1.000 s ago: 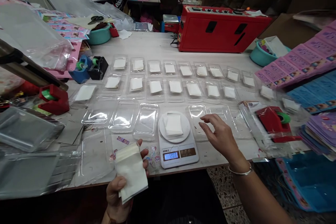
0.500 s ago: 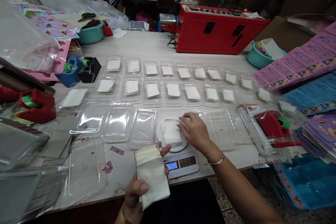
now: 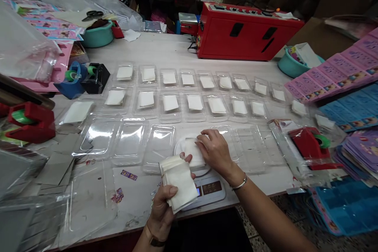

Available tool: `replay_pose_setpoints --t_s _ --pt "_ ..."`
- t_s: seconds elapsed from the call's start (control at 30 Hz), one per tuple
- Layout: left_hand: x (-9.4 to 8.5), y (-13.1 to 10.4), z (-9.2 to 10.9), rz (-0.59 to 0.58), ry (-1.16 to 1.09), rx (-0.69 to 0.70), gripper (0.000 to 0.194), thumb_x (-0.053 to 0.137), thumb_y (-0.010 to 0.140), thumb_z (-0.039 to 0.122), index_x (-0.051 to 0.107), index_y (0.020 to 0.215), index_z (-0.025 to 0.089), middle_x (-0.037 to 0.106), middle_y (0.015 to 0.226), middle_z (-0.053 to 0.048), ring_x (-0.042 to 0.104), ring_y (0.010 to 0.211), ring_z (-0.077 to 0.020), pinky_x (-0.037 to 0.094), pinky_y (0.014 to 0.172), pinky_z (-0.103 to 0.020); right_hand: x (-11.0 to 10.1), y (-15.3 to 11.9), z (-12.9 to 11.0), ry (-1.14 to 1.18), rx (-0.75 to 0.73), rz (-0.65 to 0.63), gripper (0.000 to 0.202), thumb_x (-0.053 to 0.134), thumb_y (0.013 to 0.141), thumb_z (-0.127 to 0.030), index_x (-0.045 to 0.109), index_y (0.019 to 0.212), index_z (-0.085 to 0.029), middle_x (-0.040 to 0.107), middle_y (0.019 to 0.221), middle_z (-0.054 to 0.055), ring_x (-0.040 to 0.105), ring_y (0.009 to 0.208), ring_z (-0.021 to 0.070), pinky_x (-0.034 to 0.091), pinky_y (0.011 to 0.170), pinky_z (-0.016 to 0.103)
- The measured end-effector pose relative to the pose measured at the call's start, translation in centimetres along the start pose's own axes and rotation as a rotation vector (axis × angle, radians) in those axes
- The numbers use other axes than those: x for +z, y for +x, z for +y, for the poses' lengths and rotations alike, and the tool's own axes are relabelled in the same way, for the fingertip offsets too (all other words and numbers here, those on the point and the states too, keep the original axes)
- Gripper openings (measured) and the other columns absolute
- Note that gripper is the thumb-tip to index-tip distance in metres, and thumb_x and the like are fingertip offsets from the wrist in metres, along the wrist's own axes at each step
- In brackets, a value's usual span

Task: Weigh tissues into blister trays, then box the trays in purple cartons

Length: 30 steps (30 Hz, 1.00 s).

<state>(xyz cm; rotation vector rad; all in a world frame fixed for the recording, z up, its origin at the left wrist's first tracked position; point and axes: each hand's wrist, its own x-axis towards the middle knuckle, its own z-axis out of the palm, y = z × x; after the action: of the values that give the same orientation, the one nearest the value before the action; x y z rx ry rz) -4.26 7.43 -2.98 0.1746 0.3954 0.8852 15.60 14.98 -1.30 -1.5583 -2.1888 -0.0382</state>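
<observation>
One stack (image 3: 180, 183) in left hand (image 3: 163, 206), second stack (image 3: 197, 160) at right hand (image 3: 217, 151)

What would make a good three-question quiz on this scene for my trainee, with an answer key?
1. Multiple choice: what does the left hand hold? A) scissors; B) a stack of white sheets; C) a tape dispenser.
2. True or false: what the left hand holds hides part of the display on the scale.
3. Fill in the blank: a silver-coloured ____ circles the wrist of the right hand.

Key: 1. B. 2. True, only a bit of blue shows. 3. Bangle.
</observation>
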Motion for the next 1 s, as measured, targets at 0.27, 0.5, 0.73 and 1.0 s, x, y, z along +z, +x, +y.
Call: replay_pose_setpoints --t_s 0.27,0.5,0.73,1.0 --pt "-0.5 0.0 -0.1 0.046 -0.018 0.009 0.099 0.073 0.065 0.020 0.030 0.154 0.025 0.061 0.141 -0.009 0.069 0.109 -0.0295 0.059 0.088 -0.035 0.2 -0.4 -0.4 0.071 0.071 -0.167 0.014 0.061 0.092 -0.018 0.058 0.078 -0.021 0.060 0.085 0.006 0.051 0.080 0.0226 0.043 0.071 0.036" --pt "0.3 -1.0 0.5 0.017 -0.041 0.059 0.094 0.075 0.065 0.018 0.038 0.150 0.027 0.056 0.146 -0.009 0.069 0.103 -0.0213 0.059 0.079 -0.026 -1.6 -0.2 -0.2 0.216 0.070 -0.198 0.016 0.057 0.094 -0.016 0.053 0.079 -0.021 0.059 0.084 0.004 0.052 0.080 0.0212 0.042 0.073 0.035" --pt "-0.5 -2.5 1.8 0.079 0.018 0.141 0.098 0.080 0.063 0.022 0.038 0.151 0.026 0.061 0.140 -0.011 0.071 0.102 -0.0267 0.061 0.081 -0.032 -9.5 -0.9 0.1 0.698 0.139 -0.323 0.017 0.057 0.097 -0.032 0.056 0.083 -0.023 0.056 0.089 0.002 0.055 0.087 0.0183 0.044 0.079 0.033" --pt "0.9 -0.6 -0.4 0.008 0.000 0.071 0.094 0.083 0.058 0.020 0.046 0.145 0.019 0.072 0.122 -0.013 0.072 0.099 -0.0299 0.060 0.077 -0.032 -12.0 -1.2 -2.7 1.227 0.052 -0.637 0.032 0.067 0.090 -0.047 0.060 0.075 -0.020 0.058 0.088 0.002 0.057 0.083 0.0158 0.046 0.080 0.034"
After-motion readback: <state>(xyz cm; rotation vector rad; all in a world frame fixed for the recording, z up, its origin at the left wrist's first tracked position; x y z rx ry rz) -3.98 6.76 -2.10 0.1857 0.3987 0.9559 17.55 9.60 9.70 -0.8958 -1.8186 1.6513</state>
